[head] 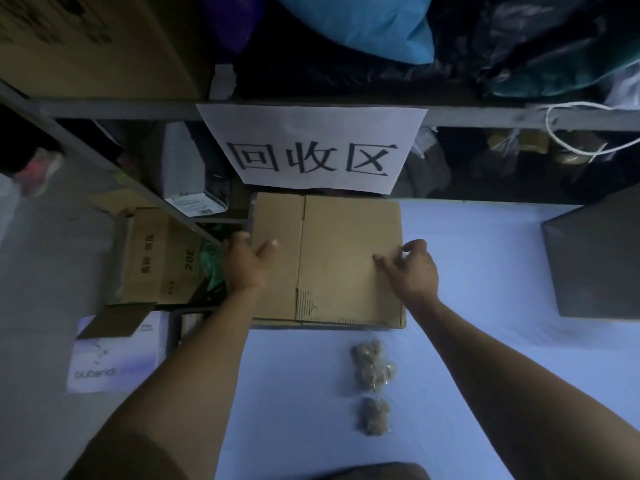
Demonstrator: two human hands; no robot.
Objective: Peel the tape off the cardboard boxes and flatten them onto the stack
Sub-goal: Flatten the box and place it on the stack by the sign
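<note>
Grip state: the left hand [246, 263] curls its fingers round the left edge of the flattened cardboard box [341, 258], thumb on top; the right hand [408, 268] rests loosely curled fingers near its right edge. It lies atop the stack [329, 324] on the table [485, 271], below the paper sign [311, 147]. Corrugated board is probably light and stiff; hold opposite edges. Tape balls [372, 367] lie nearer the person.

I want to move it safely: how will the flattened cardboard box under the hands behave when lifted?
The flattened cardboard box is probably light and fairly stiff, being thin and flat. It may bend along its visible crease. Torn corrugation at its near edge suggests it tears easily.
</note>
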